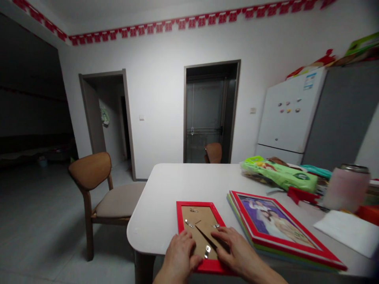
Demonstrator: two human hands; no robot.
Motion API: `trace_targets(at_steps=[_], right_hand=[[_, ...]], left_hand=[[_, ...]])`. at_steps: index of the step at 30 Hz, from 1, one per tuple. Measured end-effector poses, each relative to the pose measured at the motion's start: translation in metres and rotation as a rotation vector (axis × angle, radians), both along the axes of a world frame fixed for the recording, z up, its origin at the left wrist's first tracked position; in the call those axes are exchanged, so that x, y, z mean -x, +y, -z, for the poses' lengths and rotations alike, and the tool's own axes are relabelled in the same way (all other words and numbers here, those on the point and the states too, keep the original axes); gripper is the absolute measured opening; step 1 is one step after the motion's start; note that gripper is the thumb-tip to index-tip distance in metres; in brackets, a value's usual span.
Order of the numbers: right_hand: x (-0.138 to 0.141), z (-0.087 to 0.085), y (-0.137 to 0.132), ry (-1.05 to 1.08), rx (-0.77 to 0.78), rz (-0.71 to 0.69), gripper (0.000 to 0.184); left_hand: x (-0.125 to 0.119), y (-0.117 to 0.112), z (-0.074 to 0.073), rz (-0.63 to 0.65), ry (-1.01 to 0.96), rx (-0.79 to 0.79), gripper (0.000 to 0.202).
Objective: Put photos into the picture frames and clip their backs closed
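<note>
A red picture frame (200, 204) lies face down near the table's front edge, its brown backing board (189, 215) upward. Small metal clips sit around the board, and a dark wedge-shaped gap shows beside its stand flap. My left hand (181, 254) grips the frame's lower left side, fingers bent over the edge and thumb by the bottom border. On the lower right, my right hand (238, 250) has its fingers curled at the frame's side and over the flap area; its thumb is by the gap. Whether it grips the flap itself, I cannot tell.
A stack of frames with a red photo frame (291, 236) on top lies to the right. Behind it are a green packet (278, 175), a pinkish jar (345, 189) and white paper (346, 232). A wooden chair (91, 171) stands left of the white table (156, 189).
</note>
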State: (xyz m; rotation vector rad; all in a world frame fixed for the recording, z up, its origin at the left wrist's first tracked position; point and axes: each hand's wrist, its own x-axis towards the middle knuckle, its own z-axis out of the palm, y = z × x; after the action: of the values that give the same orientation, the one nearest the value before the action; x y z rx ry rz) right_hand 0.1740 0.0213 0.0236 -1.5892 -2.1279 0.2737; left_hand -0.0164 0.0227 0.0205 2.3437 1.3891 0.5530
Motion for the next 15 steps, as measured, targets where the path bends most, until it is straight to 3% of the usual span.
trace_targets(at_steps=[8, 15], right_hand=[[0.001, 0.004, -0.003, -0.124, -0.027, 0.011, 0.031], [-0.010, 0.012, 0.026, -0.161, -0.128, 0.134, 0.029]], left_hand=[[-0.005, -0.009, -0.006, 0.016, 0.039, 0.018, 0.020], [-0.003, -0.012, 0.007, 0.036, -0.067, 0.018, 0.056]])
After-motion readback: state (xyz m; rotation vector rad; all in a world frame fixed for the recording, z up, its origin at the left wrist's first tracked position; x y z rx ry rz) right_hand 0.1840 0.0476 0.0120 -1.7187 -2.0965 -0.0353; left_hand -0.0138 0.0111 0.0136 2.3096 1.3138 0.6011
